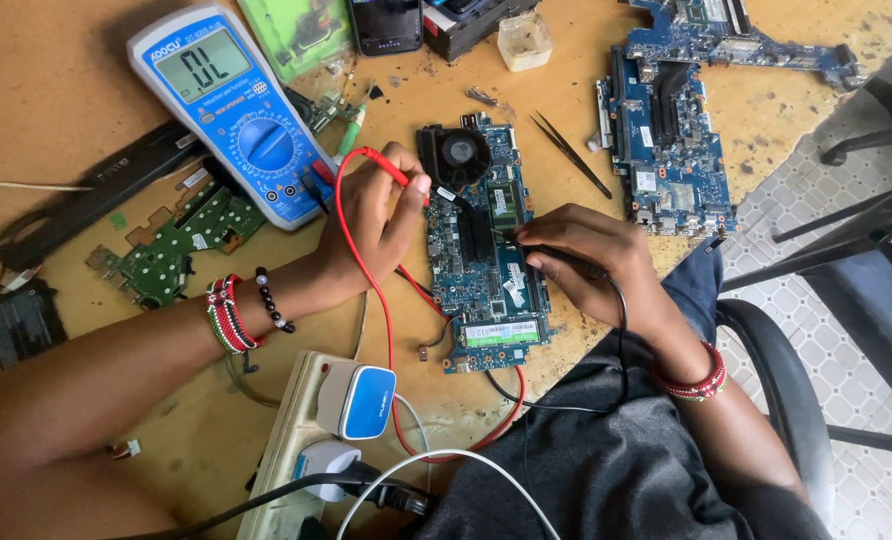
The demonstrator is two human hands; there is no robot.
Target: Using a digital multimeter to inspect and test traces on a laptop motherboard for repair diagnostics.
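- An electronics repair workshop.
- Bare blue board [486,240] lies mid-bench [56,80].
- Multimeter [236,100] up-left of it; tweezers [571,152], second board [666,140] to its right.

multimeter [234,110]: blue body, white edge, grey screen
red probe [391,172]: red, with a red lead
black probe [566,260]: black, black lead
circuit board [486,250]: blue, black fan, green strip at the near end
second board [666,140]: blue
small boards [181,240]: green
left wristband [228,314]: red, white, green, black stripes
right wristband [694,383]: red and white
table [56,90]: tan
plug [358,400]: white and blue
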